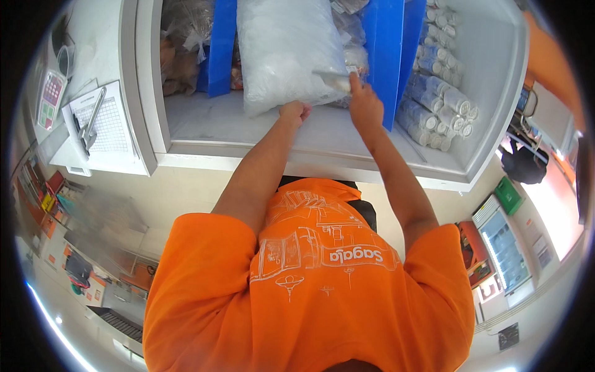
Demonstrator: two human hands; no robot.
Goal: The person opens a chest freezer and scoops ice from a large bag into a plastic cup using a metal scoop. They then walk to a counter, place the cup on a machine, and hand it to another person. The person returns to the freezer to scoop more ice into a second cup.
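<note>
A large, full clear plastic bag (pixel 290 51) of white, ice-like contents lies inside an open chest freezer (pixel 204 116). My left hand (pixel 296 112) has its fingers curled on the bag's lower edge, near the middle. In my right hand (pixel 366 104) is a wide-bladed knife (pixel 335 83), whose handle is mostly hidden by the fingers. The blade points left and lies over the bag's lower right part; whether it touches the plastic I cannot tell.
Blue dividers (pixel 381 56) stand on both sides of the bag. Stacked bottles (pixel 437 102) fill the freezer's right side, and bagged goods (pixel 181 51) its left. Beyond the left rim are a clipboard with a written sheet (pixel 104 121), metal tongs (pixel 93 118) and a calculator (pixel 52 95).
</note>
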